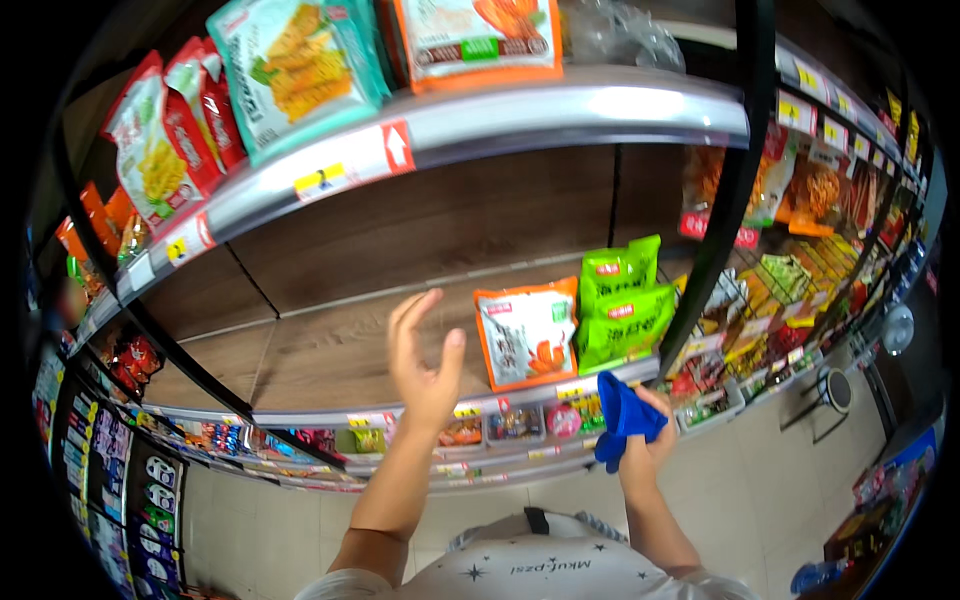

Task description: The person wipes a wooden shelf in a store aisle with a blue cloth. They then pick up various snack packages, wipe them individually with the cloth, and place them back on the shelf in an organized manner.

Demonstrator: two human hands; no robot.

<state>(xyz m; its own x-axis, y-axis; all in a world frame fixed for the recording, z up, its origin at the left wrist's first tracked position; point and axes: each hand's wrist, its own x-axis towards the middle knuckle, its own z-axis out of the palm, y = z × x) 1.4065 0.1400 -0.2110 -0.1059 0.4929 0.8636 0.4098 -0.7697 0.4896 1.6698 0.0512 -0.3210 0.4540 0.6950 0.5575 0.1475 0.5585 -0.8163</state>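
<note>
My left hand (424, 364) is raised before the lower wooden shelf (330, 367), its fingers apart and nothing in it. A bunched blue cloth (626, 416) is gripped in my right hand (654, 435), just below the shelf's front edge. Between and beyond the hands, an orange-edged white snack bag (527, 336) stands on that shelf. Right beside it are two green snack bags (626, 326), one behind the other.
Above runs a shelf with a metal-like price rail (480, 124), holding a teal-edged bag (300, 75), an orange-edged bag (480, 45) and red bags (169, 142). A black upright post (709, 247) stands right. Lower shelves hold packets; a stool (834, 391) is at far right.
</note>
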